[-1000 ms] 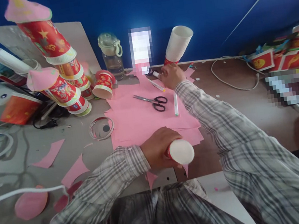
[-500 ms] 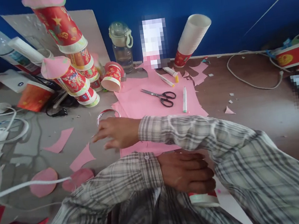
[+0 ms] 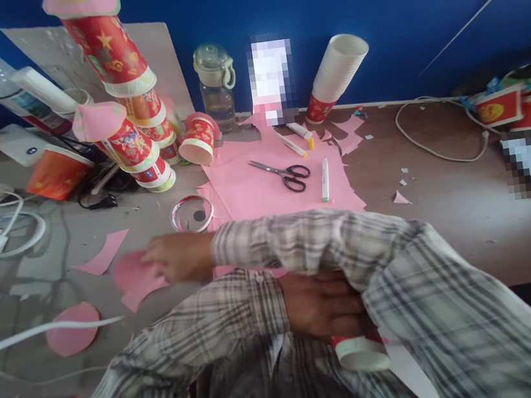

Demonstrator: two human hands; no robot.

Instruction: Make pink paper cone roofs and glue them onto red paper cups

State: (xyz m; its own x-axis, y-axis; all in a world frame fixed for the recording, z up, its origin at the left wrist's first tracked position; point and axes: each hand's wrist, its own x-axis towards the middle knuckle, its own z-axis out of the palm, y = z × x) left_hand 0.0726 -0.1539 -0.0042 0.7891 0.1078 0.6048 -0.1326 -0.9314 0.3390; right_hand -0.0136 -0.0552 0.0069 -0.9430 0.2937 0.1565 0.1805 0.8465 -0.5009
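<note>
My arms cross in front of me. My right hand (image 3: 178, 256), reaching over to the left side, pinches a rounded pink paper piece (image 3: 131, 272), slightly blurred by motion. Below it lies a curved pink offcut (image 3: 139, 298). Close to my body, my left hand (image 3: 321, 306) is wrapped around a red and white paper cup (image 3: 363, 352), whose pale end points toward me. The right sleeve hides part of that hand. Another pink paper circle (image 3: 74, 338) lies at the left under a white cable, and a roll of tape (image 3: 192, 214) sits just beyond my right hand.
Scissors (image 3: 286, 173) and markers (image 3: 325, 179) lie on pink sheets (image 3: 239, 189). Stacked red cups with pink cone tops (image 3: 127, 135) stand back left, beside a water bottle (image 3: 217, 91). A tilted column of nested cups (image 3: 337, 75) leans behind. Cables (image 3: 440, 156) lie on both sides.
My right hand has moved left and down and taken up one of the two pink paper circles from the table. My left hand stays on the cup.
</note>
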